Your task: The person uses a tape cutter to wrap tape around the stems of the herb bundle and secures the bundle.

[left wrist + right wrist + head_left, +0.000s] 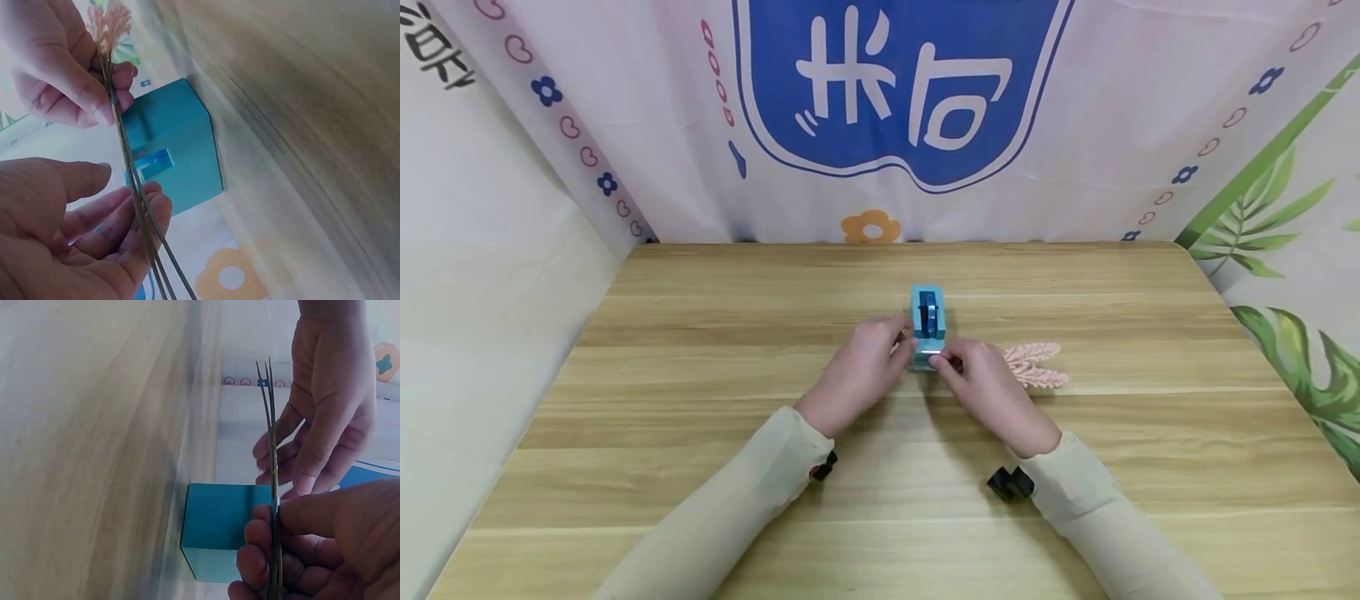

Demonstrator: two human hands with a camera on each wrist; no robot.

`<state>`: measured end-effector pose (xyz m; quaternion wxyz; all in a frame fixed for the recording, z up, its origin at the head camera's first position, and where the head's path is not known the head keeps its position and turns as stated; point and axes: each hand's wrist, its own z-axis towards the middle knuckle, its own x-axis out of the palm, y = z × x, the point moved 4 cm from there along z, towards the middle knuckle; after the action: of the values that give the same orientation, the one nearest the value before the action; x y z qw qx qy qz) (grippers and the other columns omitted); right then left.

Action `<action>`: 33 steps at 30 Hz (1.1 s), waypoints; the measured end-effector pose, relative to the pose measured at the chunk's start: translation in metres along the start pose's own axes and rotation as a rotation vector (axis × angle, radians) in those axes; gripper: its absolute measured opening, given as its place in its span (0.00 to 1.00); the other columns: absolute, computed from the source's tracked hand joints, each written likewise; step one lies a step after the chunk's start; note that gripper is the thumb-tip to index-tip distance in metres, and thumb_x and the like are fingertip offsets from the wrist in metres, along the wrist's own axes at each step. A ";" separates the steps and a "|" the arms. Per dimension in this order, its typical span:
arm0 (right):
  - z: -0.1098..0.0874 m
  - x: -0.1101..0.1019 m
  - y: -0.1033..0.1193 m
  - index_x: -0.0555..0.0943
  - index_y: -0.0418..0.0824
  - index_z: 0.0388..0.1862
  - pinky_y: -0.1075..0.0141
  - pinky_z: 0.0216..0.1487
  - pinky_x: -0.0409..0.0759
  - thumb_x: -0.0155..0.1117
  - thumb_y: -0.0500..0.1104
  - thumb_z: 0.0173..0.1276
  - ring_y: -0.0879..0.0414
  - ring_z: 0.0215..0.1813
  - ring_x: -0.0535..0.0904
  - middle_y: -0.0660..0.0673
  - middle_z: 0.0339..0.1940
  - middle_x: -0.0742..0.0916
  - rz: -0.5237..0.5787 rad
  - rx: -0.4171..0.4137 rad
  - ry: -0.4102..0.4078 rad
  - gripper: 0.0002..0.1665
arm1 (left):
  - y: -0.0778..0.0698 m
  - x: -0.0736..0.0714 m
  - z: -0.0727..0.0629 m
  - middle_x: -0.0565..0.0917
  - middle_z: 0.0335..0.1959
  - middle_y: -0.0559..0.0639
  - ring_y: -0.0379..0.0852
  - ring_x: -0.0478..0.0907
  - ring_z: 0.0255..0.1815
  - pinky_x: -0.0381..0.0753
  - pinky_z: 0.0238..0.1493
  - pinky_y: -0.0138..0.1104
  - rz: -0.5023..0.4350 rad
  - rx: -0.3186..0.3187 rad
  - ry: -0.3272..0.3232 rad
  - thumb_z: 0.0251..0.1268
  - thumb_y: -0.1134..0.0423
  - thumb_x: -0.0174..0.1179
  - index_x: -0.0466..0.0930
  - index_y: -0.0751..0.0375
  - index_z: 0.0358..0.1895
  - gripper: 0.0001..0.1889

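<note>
A light-blue tape dispenser [938, 332] with a dark-blue roll stands on the table, just beyond both hands. My right hand [988, 393] pinches a small bunch of pink dried flowers [1036, 367] by its thin stems [273, 456]; the heads point right in the head view. Left of the dispenser's front end is my left hand [865, 360]. The left wrist view shows the left thumb apart from the fingers [164, 212], with the stems crossing right at the fingertips. Close behind the stems there is the dispenser's teal side [181, 119].
The wooden table [700, 383] extends around the hands to a printed curtain [677, 167] at the back. Leaf-patterned cloth [1292, 250] hangs at the right side. A black wrist device [1011, 483] sits at the right cuff.
</note>
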<state>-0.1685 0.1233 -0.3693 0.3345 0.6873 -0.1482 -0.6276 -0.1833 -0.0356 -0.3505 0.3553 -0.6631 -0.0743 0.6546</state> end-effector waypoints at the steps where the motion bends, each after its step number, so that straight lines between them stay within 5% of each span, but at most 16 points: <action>1: 0.000 0.000 0.000 0.83 0.35 0.31 0.68 0.26 0.67 0.63 0.43 0.80 0.58 0.23 0.68 0.48 0.21 0.77 0.003 0.004 -0.002 0.16 | 0.000 0.000 0.001 0.88 0.44 0.54 0.45 0.81 0.39 0.85 0.42 0.36 0.007 0.003 0.011 0.79 0.62 0.60 0.84 0.65 0.57 0.13; 12: -0.001 0.003 -0.001 0.80 0.39 0.30 0.68 0.28 0.68 0.62 0.43 0.80 0.57 0.25 0.69 0.47 0.23 0.77 0.003 -0.005 -0.008 0.16 | 0.002 0.009 0.010 0.86 0.62 0.60 0.50 0.85 0.57 0.87 0.58 0.42 0.034 -0.014 0.084 0.80 0.60 0.59 0.79 0.65 0.68 0.21; 17: -0.001 0.004 -0.002 0.79 0.39 0.29 0.67 0.28 0.69 0.63 0.42 0.80 0.57 0.26 0.70 0.47 0.24 0.78 -0.009 -0.020 -0.029 0.15 | 0.001 0.010 0.012 0.87 0.59 0.61 0.49 0.83 0.50 0.86 0.52 0.40 0.039 -0.014 0.099 0.80 0.60 0.59 0.80 0.65 0.68 0.20; 33: 0.001 0.004 -0.002 0.78 0.40 0.29 0.67 0.30 0.70 0.63 0.40 0.79 0.56 0.28 0.71 0.46 0.27 0.79 -0.036 -0.070 -0.018 0.14 | 0.001 0.010 0.013 0.87 0.58 0.61 0.50 0.82 0.49 0.85 0.50 0.40 0.042 -0.017 0.094 0.80 0.59 0.60 0.80 0.64 0.68 0.20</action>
<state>-0.1692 0.1219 -0.3729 0.3456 0.6720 -0.1167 -0.6445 -0.1946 -0.0260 -0.3582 0.3389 -0.6975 -0.0488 0.6295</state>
